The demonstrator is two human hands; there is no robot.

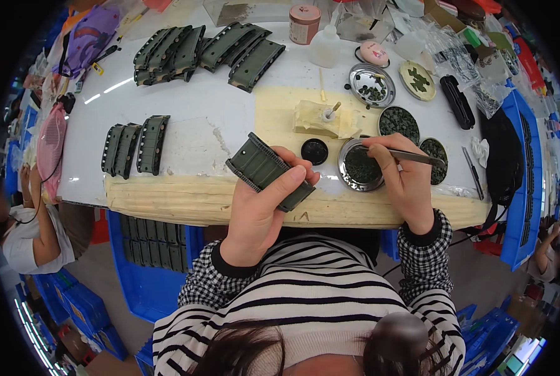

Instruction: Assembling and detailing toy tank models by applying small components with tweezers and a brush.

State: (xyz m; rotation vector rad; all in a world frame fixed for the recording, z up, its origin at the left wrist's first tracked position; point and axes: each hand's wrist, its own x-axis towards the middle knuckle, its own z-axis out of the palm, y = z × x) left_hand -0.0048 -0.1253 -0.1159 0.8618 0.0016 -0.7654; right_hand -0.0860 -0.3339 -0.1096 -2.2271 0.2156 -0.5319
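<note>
White tabletop (198, 125) cluttered along far edge, blue bins below near edge. Left hand (261, 207) grips a dark green ribbed plastic piece (264, 169), fingers wrapped tight, held tilted just above the near edge at centre. Right hand (405, 182) pinches thin tweezers (418, 156), grip closed on them, tip over a round metal dish (360, 166) of small dark green parts near the near edge. Black round cap (314, 151) sits between hands. More green pieces stacked at far left corner (173, 53) and left side (136, 147).
</note>
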